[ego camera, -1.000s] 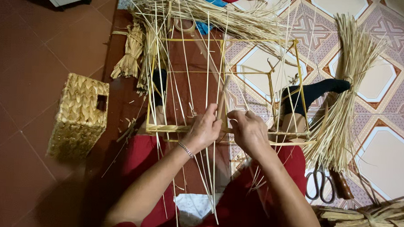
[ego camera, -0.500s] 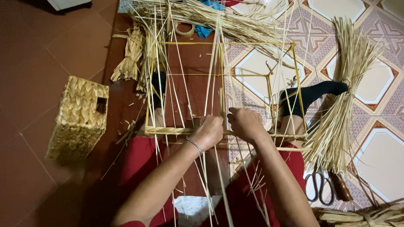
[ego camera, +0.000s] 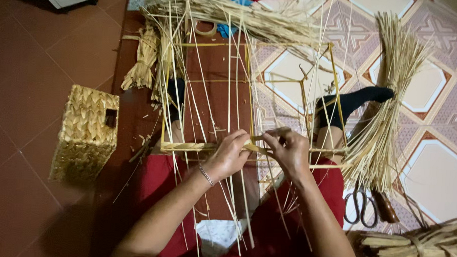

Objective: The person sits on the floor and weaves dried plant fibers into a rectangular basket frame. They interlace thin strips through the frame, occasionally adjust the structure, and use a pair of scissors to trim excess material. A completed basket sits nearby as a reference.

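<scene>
Straw strands (ego camera: pixel 238 101) are stretched lengthwise over a thin rectangular frame (ego camera: pixel 250 88) that lies on the floor (ego camera: pixel 32 86) between the person's legs, over the seam where dark red tiles meet patterned ones. Along the frame's near edge a plaited band of straw (ego camera: pixel 187 147) is seen, and both hands are held at its right end. The left hand (ego camera: pixel 231 155) is curled, its fingertips pinched on a flat strand at the band. The right hand (ego camera: pixel 288 150) is held just beside it, thumb and forefinger closed on the same strand, the other fingers bent.

A finished woven basket (ego camera: pixel 85 132) is set near the frame's left side. Small knotted straw bundles (ego camera: pixel 142 62) are laid by the far left corner, and a roll of tape (ego camera: pixel 206 28) is placed beyond the far edge. A fanned sheaf of straw (ego camera: pixel 383 113) is propped at the right, beside a foot in a black sock (ego camera: pixel 348 103). Scissors (ego camera: pixel 358 208) are laid below the sheaf, and a tied bundle (ego camera: pixel 417 246) is seen at the lower right.
</scene>
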